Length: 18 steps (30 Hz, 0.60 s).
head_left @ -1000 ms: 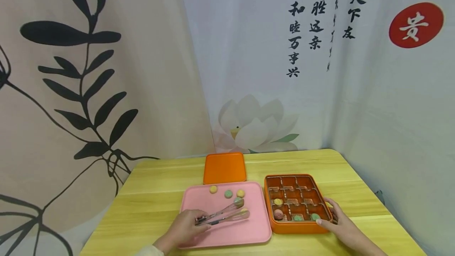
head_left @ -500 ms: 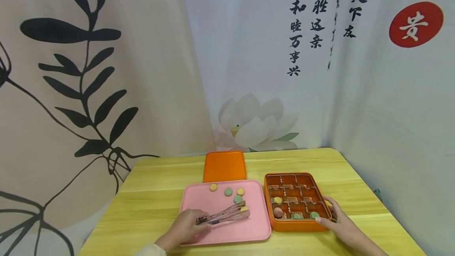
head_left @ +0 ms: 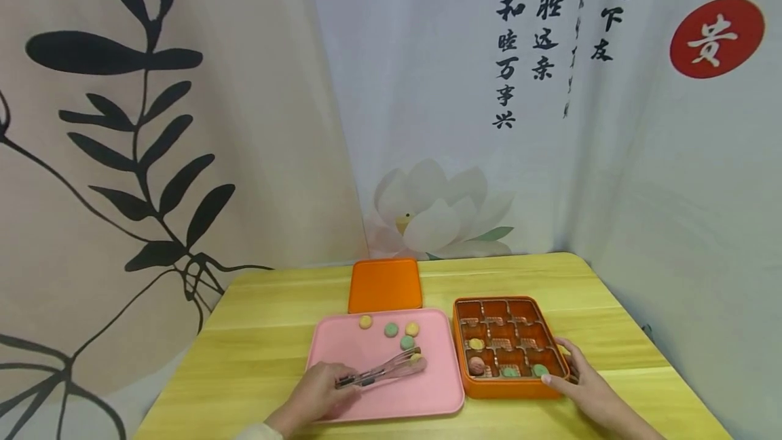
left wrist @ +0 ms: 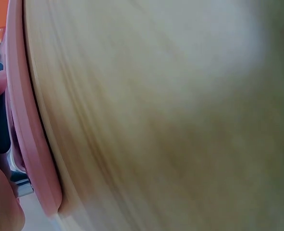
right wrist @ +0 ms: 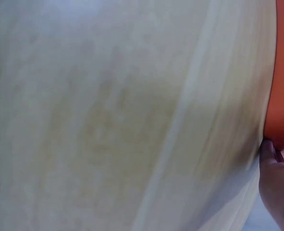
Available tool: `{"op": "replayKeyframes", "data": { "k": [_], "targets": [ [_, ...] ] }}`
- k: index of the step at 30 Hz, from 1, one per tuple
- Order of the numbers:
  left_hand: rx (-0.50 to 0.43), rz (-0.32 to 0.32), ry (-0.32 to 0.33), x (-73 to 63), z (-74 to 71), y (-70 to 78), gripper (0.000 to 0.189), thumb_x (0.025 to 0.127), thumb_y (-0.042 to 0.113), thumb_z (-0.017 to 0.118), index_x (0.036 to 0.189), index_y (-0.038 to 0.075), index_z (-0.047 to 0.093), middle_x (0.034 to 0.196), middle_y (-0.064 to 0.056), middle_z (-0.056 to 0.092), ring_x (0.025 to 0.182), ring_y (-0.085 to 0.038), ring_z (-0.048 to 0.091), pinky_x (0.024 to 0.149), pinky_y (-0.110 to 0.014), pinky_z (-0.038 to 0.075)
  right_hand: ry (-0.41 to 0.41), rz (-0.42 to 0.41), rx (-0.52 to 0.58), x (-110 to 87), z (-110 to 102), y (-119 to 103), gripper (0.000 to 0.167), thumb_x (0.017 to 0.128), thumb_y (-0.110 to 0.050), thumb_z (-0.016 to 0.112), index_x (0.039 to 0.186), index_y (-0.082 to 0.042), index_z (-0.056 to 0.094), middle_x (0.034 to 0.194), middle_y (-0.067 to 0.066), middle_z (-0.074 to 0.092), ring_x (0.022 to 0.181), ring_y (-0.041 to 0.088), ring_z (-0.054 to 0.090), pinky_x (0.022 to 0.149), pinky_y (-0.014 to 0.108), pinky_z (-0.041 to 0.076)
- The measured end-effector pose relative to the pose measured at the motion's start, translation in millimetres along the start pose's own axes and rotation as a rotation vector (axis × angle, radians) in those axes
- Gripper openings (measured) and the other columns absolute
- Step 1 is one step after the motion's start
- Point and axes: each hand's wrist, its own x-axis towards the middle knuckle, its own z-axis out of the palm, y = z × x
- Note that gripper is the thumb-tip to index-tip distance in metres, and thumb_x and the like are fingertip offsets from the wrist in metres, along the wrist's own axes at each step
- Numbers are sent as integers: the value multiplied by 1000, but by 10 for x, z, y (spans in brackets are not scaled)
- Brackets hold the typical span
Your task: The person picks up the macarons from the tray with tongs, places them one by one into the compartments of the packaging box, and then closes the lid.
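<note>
1. Metal tongs [head_left: 400, 369] with dark grips, in left hand [head_left: 322, 387]: fingers curled round the grips, tips apart.
2. Tong tips sit around a near yellow piece [head_left: 416, 357]; can't tell if they touch it.
3. Right hand [head_left: 579, 379]: gripping the near-right corner of the orange box [head_left: 510, 390], thumb on the near edge, fingers along the right wall. Right wrist view agrees.
4. Pink tray [head_left: 440, 386] under the tongs, box just beside it on the right. Far half of tray: far-left yellow piece [head_left: 365, 322], far green piece [head_left: 391, 330], far-right yellow piece [head_left: 412, 329], second green piece [head_left: 407, 342].
5. Box is divided. Near row, left to right: pink piece [head_left: 476, 365], green, green. Boxed yellow piece [head_left: 476, 343] is behind the pink one, left column.
6. Orange lid [head_left: 386, 285] flat, just behind the tray.
7. All on a wood-grain table [head_left: 275, 318]; printed curtain [head_left: 275, 121] behind.
</note>
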Motion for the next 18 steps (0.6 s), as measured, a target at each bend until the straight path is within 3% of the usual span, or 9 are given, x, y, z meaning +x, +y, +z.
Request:
{"op": "replayKeyframes", "data": {
  "k": [3, 9, 16, 18],
  "targets": [
    [11, 6, 5, -19, -2, -3, 14, 84, 31, 79, 94, 21, 78, 80, 20, 63, 66, 1, 49, 61, -24, 44, -5, -4, -5, 7, 5, -6, 83, 99, -34, 61, 155, -8, 6, 150, 42, 19, 136, 61, 20, 97, 63, 40],
    [9, 5, 36, -59, -29, -22, 14, 84, 32, 79, 94, 22, 78, 82, 19, 65, 68, 1, 50, 61, -24, 44, -1, -23, 37, 44, 33, -8, 82, 98, -33, 63, 155, -11, 9, 146, 38, 29, 129, 55, 38, 92, 56, 46],
    [-35, -66, -6, -72, -43, -26, 18, 84, 35, 79, 94, 21, 78, 78, 19, 63, 64, -1, 49, 57, -23, 42, -16, 21, -5, 37, -7, 35, 85, 98, -37, 61, 155, -10, 5, 151, 42, 16, 137, 60, 18, 97, 65, 38],
    [-32, -82, -14, -65, -53, -24, 20, 83, 37, 79, 95, 21, 78, 79, 18, 63, 64, -1, 49, 57, -23, 42, -15, 11, 0, 37, -31, 29, 84, 99, -35, 61, 155, -9, 5, 150, 42, 17, 135, 61, 21, 96, 63, 40]
  ]
}}
